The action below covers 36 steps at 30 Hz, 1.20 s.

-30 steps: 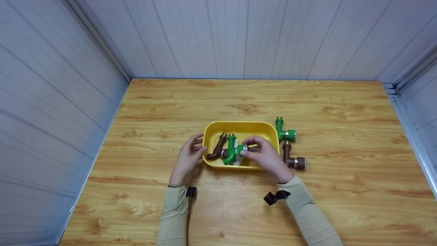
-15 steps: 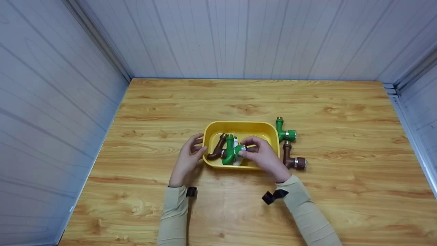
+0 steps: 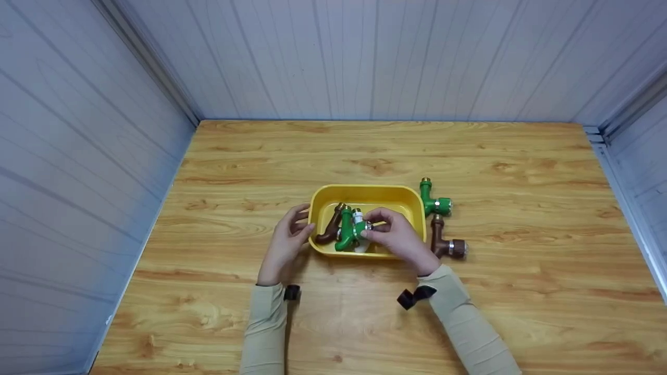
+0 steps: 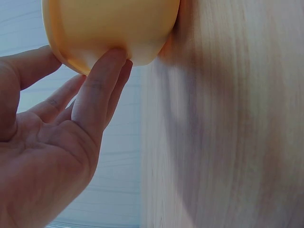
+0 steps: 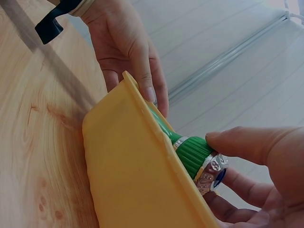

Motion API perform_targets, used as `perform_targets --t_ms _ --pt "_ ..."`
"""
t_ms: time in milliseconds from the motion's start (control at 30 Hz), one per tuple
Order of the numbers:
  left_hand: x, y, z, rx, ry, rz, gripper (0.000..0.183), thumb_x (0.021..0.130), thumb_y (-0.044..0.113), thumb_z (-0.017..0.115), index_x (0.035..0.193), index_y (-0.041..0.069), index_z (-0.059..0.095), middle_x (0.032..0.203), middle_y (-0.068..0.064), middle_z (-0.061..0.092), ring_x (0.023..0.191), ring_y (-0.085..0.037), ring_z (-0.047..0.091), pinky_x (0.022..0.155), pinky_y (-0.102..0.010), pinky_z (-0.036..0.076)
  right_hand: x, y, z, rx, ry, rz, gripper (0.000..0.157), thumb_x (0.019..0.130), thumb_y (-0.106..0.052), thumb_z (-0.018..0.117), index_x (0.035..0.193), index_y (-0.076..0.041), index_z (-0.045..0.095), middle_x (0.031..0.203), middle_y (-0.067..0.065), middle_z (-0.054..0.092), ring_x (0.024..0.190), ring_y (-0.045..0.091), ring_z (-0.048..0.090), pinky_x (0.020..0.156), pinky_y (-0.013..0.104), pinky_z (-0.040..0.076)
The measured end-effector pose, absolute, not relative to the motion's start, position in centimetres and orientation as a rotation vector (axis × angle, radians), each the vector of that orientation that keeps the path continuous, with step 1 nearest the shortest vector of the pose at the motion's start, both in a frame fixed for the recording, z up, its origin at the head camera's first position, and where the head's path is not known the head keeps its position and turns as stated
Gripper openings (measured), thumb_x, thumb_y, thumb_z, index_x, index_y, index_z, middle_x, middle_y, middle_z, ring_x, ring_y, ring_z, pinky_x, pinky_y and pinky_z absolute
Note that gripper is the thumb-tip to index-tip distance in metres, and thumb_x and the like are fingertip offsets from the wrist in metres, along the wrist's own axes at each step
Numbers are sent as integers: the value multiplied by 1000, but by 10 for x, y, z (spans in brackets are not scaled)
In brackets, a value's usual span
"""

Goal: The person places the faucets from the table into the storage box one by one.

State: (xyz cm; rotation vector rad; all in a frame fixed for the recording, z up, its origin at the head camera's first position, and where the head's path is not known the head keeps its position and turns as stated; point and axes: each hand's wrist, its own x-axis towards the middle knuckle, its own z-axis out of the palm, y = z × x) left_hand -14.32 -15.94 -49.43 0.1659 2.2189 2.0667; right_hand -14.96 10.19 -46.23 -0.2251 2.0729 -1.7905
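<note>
In the head view my right hand [image 3: 398,237] pinches the ribbed knob of a green tap [image 3: 345,229] over the yellow tub [image 3: 375,194]. The right wrist view has thumb and fingers at the knob's silver, patterned end [image 5: 212,173]. Inside the tub lie a brown tap [image 3: 332,226] to the left and a white tap [image 3: 358,215], partly hidden under the green one. My left hand [image 3: 289,234] holds the tub's left end, thumb at the rim and fingers against the outer wall [image 4: 114,28].
Right of the tub, a second green tap [image 3: 436,204] lies on the wooden table [image 3: 260,156]. Nearer to me is another brown tap [image 3: 447,247], close to the tub's wall. Pale panel walls [image 3: 344,62] rise behind and at both sides.
My right hand has shifted slightly left with the green tap, bringing it closer to the brown one. More of the white tap shows now. The left hand keeps its place on the tub.
</note>
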Motion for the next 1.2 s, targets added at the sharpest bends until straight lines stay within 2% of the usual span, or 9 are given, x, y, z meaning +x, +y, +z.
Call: perform_targets --t_ms 300,500,600,667,867,933,1033,1200 --pt "-142 -158 -491 186 2286 2003 47 93 -2 58 136 -10 41 128 -36 48 109 -49 53 85 -37 51 -163 101 -495 -249 2080 -1806 34 84 -5 73 114 3 59 112 16 58 95 28 63 79 32 53" --pt "-142 -158 -490 148 2295 1989 46 93 -3 58 136 -10 42 127 -36 49 107 -45 55 83 -38 52 -165 101 -496 -252 2034 -1815 36 85 2 69 118 9 55 115 22 56 96 30 62 87 50 50" --pt "-142 -157 -489 143 2298 1982 46 93 -2 58 136 -10 42 127 -35 49 107 -45 55 85 -38 52 -166 101 -497 -261 2021 -1818 37 85 4 67 119 11 53 116 24 55 98 33 61 89 54 48" --pt "-143 -157 -489 144 2295 1985 46 94 -1 58 136 -10 42 127 -36 48 108 -46 55 86 -38 51 -166 102 -497 -267 2023 -1822 37 85 4 67 119 11 53 117 23 55 100 33 61 88 51 49" --pt "-143 -157 -491 149 2281 1996 46 93 -2 57 136 -10 42 127 -36 48 109 -50 52 87 -41 50 -165 102 -498 -220 2039 -1854 32 86 -1 69 116 5 59 115 18 58 100 29 62 81 33 53" --pt "-143 -157 -491 144 2277 2002 46 93 -3 58 136 -10 42 126 -36 49 109 -51 52 87 -41 51 -165 102 -498 -203 2032 -1867 31 86 -2 70 115 4 60 114 16 58 100 28 63 80 31 53" --pt "-142 -157 -491 139 2274 2014 46 93 -3 58 135 -9 43 125 -36 50 108 -52 52 86 -40 51 -164 102 -498 -188 2018 -1878 30 86 -2 68 114 5 60 113 15 59 99 27 63 81 32 53" --pt "-141 -158 -490 150 2271 2029 46 92 -5 58 135 -11 42 125 -37 49 107 -53 52 84 -35 51 -163 102 -496 -160 2000 -1885 30 88 -1 66 116 6 59 114 15 58 97 25 62 81 43 53"
